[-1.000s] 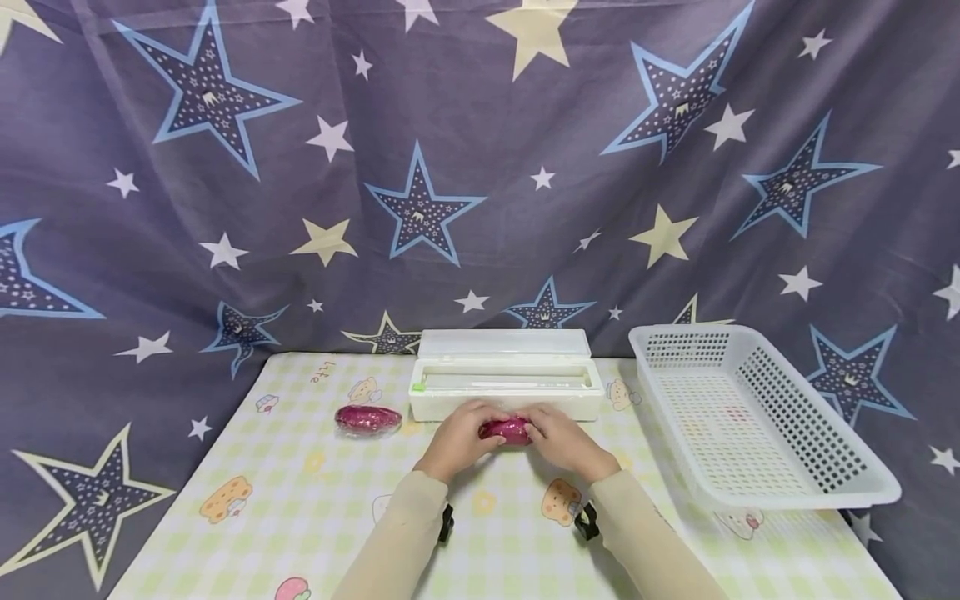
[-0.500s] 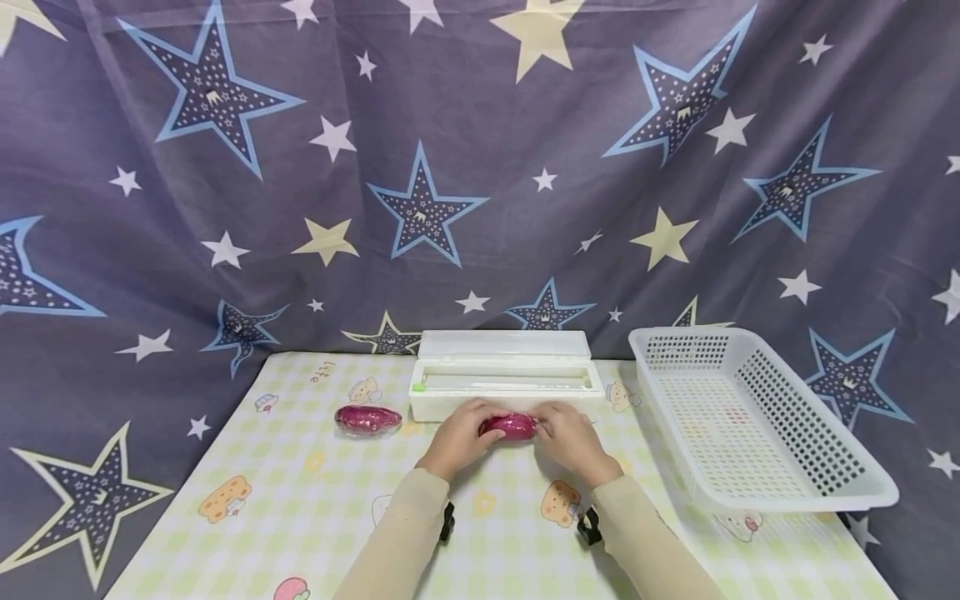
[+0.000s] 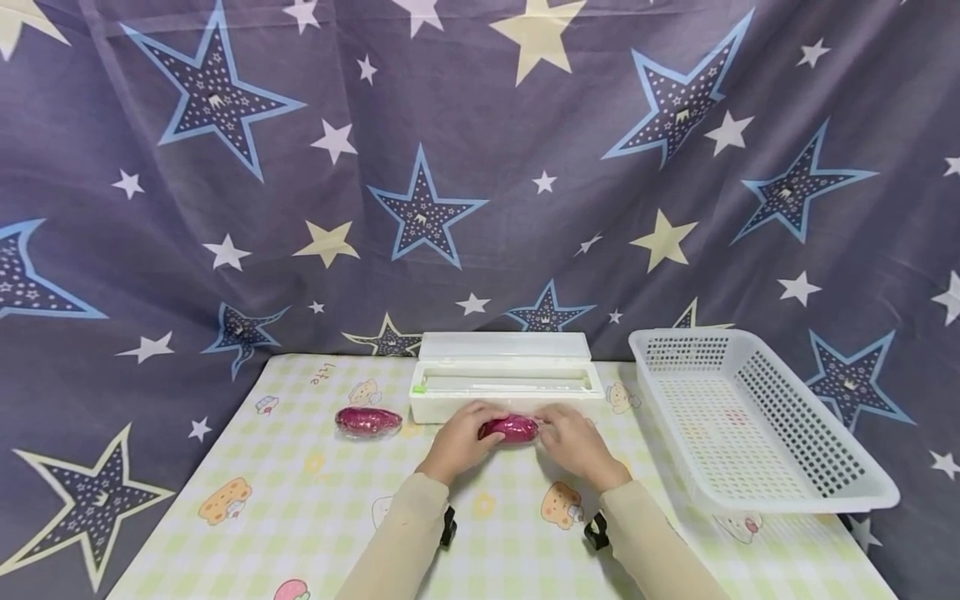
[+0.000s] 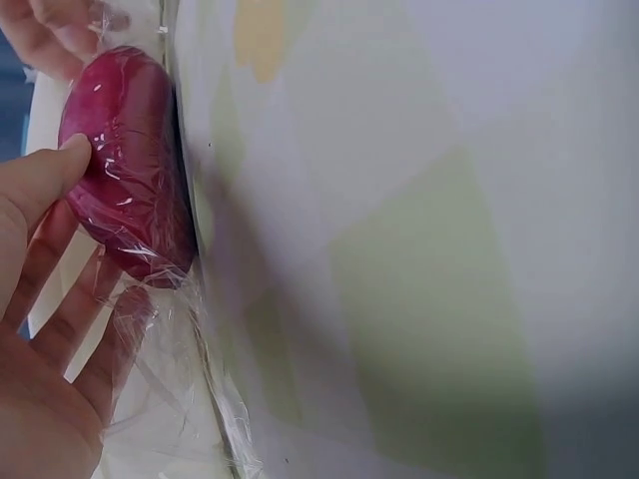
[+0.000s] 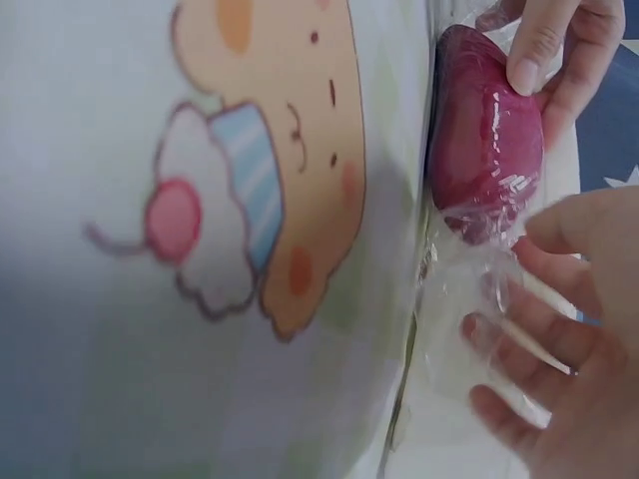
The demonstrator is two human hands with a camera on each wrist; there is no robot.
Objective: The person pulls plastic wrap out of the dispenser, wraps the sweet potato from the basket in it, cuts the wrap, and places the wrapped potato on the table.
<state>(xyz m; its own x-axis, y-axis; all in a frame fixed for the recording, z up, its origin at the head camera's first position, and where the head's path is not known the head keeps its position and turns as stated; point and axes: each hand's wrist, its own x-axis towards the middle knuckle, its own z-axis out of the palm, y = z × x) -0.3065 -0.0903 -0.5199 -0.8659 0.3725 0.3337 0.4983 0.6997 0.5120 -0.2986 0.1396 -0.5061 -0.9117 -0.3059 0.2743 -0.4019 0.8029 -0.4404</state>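
A glossy purplish-red sweet potato [image 3: 512,428] wrapped in clear cling film [image 5: 464,309] lies on the tablecloth, close in front of a white cling film box [image 3: 435,408]. My left hand [image 3: 459,440] grips its left end, thumb [image 4: 62,172] on the near side and fingers behind. At the other end, my right hand [image 3: 576,443] pinches the loose film between thumb and index finger, its other fingers spread apart. Slack film trails off both ends of the sweet potato. To the left lies a second wrapped sweet potato [image 3: 367,420].
The box's lid [image 3: 504,344] is raised, with the roll [image 3: 502,384] showing inside. On the right stands a white perforated plastic basket [image 3: 806,502]. A star-patterned curtain [image 3: 480,125] hangs behind the checked tablecloth [image 3: 300,517].
My right hand has shifted slightly right, off the sweet potato and onto the film at its end, uncovering more of it. The left hand keeps its grip.
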